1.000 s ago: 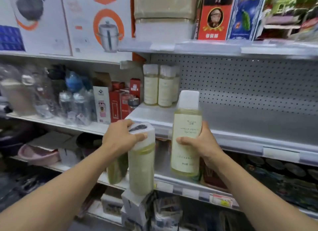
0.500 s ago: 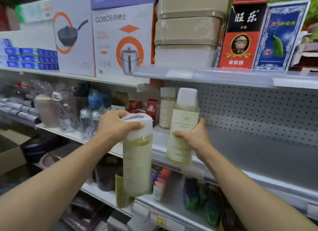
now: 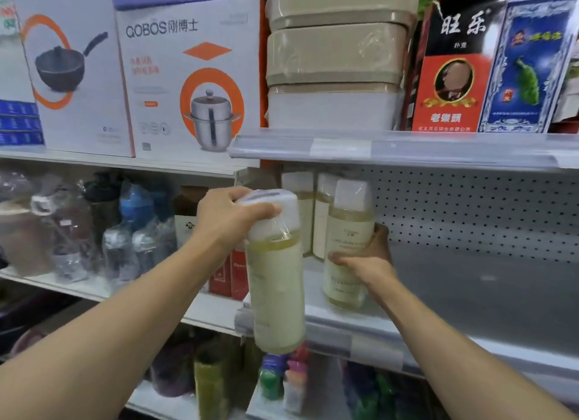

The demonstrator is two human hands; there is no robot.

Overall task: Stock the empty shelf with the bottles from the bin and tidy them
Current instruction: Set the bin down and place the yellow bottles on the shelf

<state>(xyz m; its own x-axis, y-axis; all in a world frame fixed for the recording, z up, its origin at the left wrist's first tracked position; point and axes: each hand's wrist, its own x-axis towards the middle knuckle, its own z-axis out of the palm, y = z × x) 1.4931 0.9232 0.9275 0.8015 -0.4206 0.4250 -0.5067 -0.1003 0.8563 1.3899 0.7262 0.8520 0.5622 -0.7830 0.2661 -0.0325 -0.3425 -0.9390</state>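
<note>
while the left hand (image 3: 227,220) grips the white cap of one bottle (image 3: 275,275), fingers curled over the top and thumb across the near side, that bottle hangs in the air in front of the grey shelf (image 3: 470,297), just left of its near left corner. its long axis runs close to vertical, cap up and base down, with the base leaning slightly to the right. the right hand (image 3: 365,261) wraps around the middle of a second bottle (image 3: 347,247), thumb across the label and fingers curled behind it. this one stands upright, cap up, at the near left part of the shelf; its base seems to touch the shelf surface, though the blur there leaves that unsure. two more bottles (image 3: 308,219) of the same kind stand upright just behind it, against the pegboard back panel (image 3: 470,213). left of the bay, wrapped drink bottles (image 3: 94,231) sit on a neighbouring shelf, with cookware boxes (image 3: 188,75) above and stacked beige containers (image 3: 335,65) to the right of those.
</note>
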